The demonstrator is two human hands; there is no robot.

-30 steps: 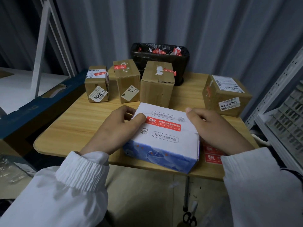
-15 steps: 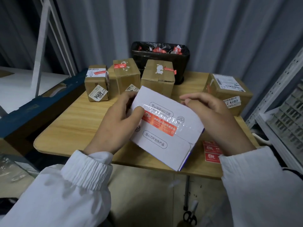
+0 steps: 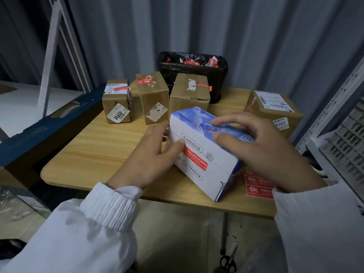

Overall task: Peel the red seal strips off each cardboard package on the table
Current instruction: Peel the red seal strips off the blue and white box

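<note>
Cardboard, white on one face and printed blue on the next, the white-and-blue box (image 3: 199,174) sat tilted over the near part of the wooden table (image 3: 88,150), caught between both hands. Whether its low corner touched the tabletop could not be told.

The left hand (image 3: 149,160) held the box's left end. Its thumb lay on the white face and its other fingers went round behind the end. The red seal strip (image 3: 195,158) ran slantwise down the middle of that white face, and its upper end lay just beside the tip of the left thumb. The strip lay flat against the cardboard.

The right hand (image 3: 264,148) gripped from the other side, its fingers spread and curled over the blue top face and its thumb on the edge where blue met white. The strip lay below and to the left of that thumb, between the two hands.

Partly under the right wrist, a sheet of red stickers (image 3: 258,184) lay on the table. Farther back stood three brown boxes (image 3: 153,97) in a row, each with red tape on top. A fourth brown box (image 3: 273,109) stood off to the right. Behind them a black bin (image 3: 194,75) held red scraps. Scissors (image 3: 228,263) lay on the floor below.
</note>
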